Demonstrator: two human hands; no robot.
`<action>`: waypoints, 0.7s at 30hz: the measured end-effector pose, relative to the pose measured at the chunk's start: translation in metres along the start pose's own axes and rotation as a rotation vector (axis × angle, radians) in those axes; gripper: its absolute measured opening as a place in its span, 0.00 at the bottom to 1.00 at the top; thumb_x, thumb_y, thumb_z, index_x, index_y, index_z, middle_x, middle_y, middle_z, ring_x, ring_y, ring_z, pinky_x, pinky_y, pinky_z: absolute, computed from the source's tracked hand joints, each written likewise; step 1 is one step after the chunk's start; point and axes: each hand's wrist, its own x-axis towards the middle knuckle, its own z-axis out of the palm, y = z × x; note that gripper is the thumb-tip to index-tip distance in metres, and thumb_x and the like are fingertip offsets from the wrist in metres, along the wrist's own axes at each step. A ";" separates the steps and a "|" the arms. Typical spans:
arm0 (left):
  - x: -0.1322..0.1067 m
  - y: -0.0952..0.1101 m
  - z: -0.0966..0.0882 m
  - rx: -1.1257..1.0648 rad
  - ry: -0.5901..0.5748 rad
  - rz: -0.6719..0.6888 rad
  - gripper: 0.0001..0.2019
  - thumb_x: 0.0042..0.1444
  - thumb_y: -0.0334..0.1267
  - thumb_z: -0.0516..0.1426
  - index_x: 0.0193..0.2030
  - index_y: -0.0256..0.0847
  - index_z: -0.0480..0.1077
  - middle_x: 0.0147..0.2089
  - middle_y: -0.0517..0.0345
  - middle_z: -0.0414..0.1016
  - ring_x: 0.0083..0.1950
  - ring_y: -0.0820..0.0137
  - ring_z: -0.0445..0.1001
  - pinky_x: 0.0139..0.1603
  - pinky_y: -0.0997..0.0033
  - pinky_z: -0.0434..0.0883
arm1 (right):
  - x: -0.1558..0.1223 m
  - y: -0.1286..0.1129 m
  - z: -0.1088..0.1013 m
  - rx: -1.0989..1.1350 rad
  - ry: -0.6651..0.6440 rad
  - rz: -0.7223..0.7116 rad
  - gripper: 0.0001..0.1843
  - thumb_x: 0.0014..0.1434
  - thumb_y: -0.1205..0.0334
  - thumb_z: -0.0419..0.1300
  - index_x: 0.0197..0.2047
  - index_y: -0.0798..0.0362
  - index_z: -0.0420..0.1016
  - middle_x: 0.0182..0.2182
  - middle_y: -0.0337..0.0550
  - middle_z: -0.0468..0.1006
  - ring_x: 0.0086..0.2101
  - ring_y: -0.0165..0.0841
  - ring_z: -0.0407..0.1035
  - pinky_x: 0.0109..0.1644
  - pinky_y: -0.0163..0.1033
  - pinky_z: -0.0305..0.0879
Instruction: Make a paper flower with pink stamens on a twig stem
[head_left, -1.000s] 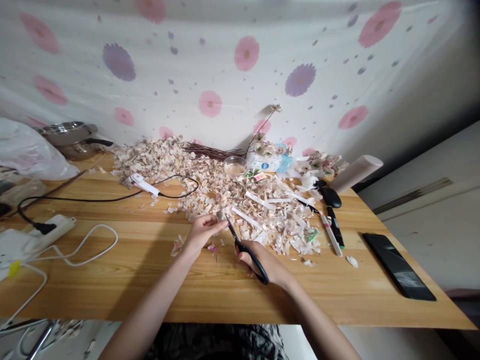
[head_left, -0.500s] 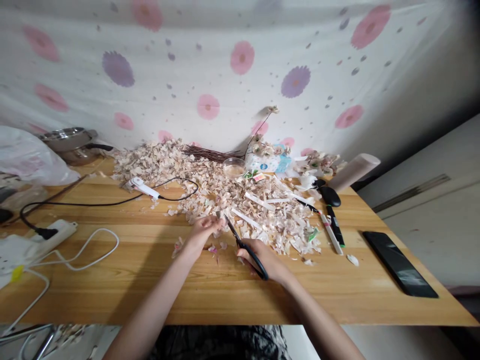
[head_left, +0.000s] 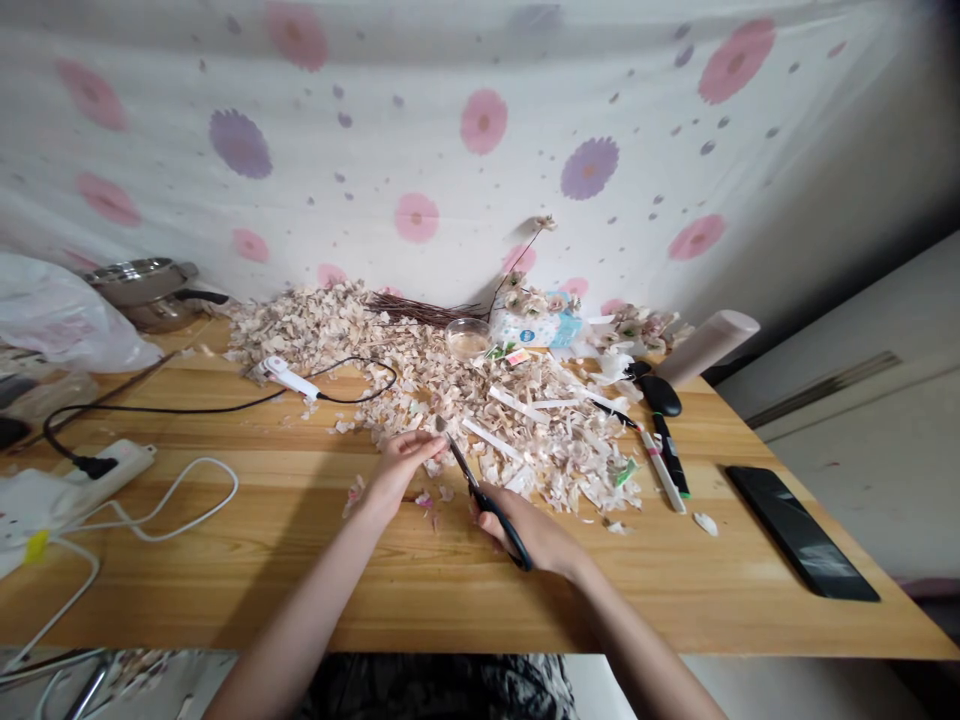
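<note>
My right hand (head_left: 525, 525) is closed round the black handles of a pair of scissors (head_left: 514, 540). The blades point up and to the left, their tips near the fingertips of my left hand (head_left: 409, 458). My left hand pinches a small pale petal-like piece (head_left: 441, 425), which sticks up beside the blade tips. I cannot tell whether the blades touch it. Behind both hands spreads a heap of pale dried petals or shavings (head_left: 420, 375). A few pink scraps (head_left: 426, 500) lie on the table between my wrists.
Behind the heap are thin brown twigs (head_left: 420, 308), a clear bowl (head_left: 469, 340) and a tissue pack (head_left: 536, 330). To the right lie a black pen-like tool (head_left: 671, 460) and a phone (head_left: 799, 535). A power strip (head_left: 112, 470) with cables sits left, near a metal pot (head_left: 142, 290).
The scissors' handles have dropped slightly with my right hand. My left hand stays in nearly the same place, still pinching the small piece. The view has shifted a little.
</note>
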 end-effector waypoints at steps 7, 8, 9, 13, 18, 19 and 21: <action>-0.005 -0.001 0.006 0.001 -0.013 0.006 0.06 0.59 0.35 0.57 0.38 0.33 0.70 0.37 0.57 0.73 0.37 0.71 0.74 0.39 0.66 0.74 | -0.001 -0.004 0.004 -0.014 -0.005 -0.017 0.38 0.55 0.26 0.32 0.35 0.54 0.59 0.29 0.44 0.66 0.29 0.35 0.60 0.34 0.40 0.58; -0.006 0.000 0.007 0.003 -0.018 0.006 0.06 0.59 0.35 0.58 0.37 0.33 0.70 0.36 0.58 0.73 0.36 0.71 0.74 0.38 0.67 0.73 | 0.000 -0.003 0.005 -0.011 0.002 -0.016 0.38 0.54 0.25 0.32 0.35 0.54 0.59 0.29 0.44 0.66 0.29 0.34 0.60 0.34 0.40 0.58; -0.007 0.000 0.008 0.005 -0.024 0.007 0.06 0.59 0.35 0.58 0.36 0.33 0.69 0.35 0.58 0.73 0.36 0.72 0.73 0.38 0.67 0.73 | 0.001 -0.002 0.006 -0.007 0.009 -0.014 0.39 0.54 0.25 0.32 0.35 0.54 0.59 0.28 0.43 0.65 0.28 0.34 0.60 0.34 0.40 0.58; -0.009 0.003 0.010 0.011 -0.035 0.017 0.05 0.58 0.34 0.59 0.34 0.33 0.69 0.34 0.60 0.72 0.35 0.72 0.73 0.37 0.68 0.73 | 0.002 -0.001 0.008 0.012 0.033 -0.005 0.38 0.54 0.25 0.32 0.34 0.53 0.58 0.28 0.42 0.65 0.28 0.34 0.59 0.33 0.39 0.57; -0.008 0.002 0.008 0.023 -0.028 0.023 0.05 0.58 0.34 0.58 0.35 0.33 0.69 0.34 0.60 0.72 0.35 0.72 0.73 0.37 0.68 0.73 | 0.003 0.000 0.006 0.022 0.048 0.002 0.37 0.54 0.25 0.34 0.32 0.53 0.58 0.26 0.40 0.64 0.27 0.32 0.58 0.30 0.37 0.56; -0.007 0.001 0.007 0.026 -0.026 0.022 0.05 0.58 0.34 0.58 0.35 0.33 0.69 0.34 0.59 0.72 0.35 0.72 0.73 0.37 0.68 0.73 | 0.003 0.000 0.005 0.021 0.049 0.004 0.38 0.54 0.25 0.34 0.32 0.53 0.58 0.25 0.40 0.64 0.26 0.32 0.58 0.30 0.37 0.55; -0.006 -0.001 0.005 0.030 -0.026 0.018 0.06 0.59 0.35 0.58 0.36 0.33 0.70 0.35 0.59 0.73 0.36 0.72 0.73 0.38 0.67 0.73 | 0.003 0.001 0.004 0.016 0.052 0.009 0.38 0.53 0.24 0.36 0.31 0.54 0.59 0.24 0.39 0.64 0.26 0.32 0.58 0.30 0.36 0.55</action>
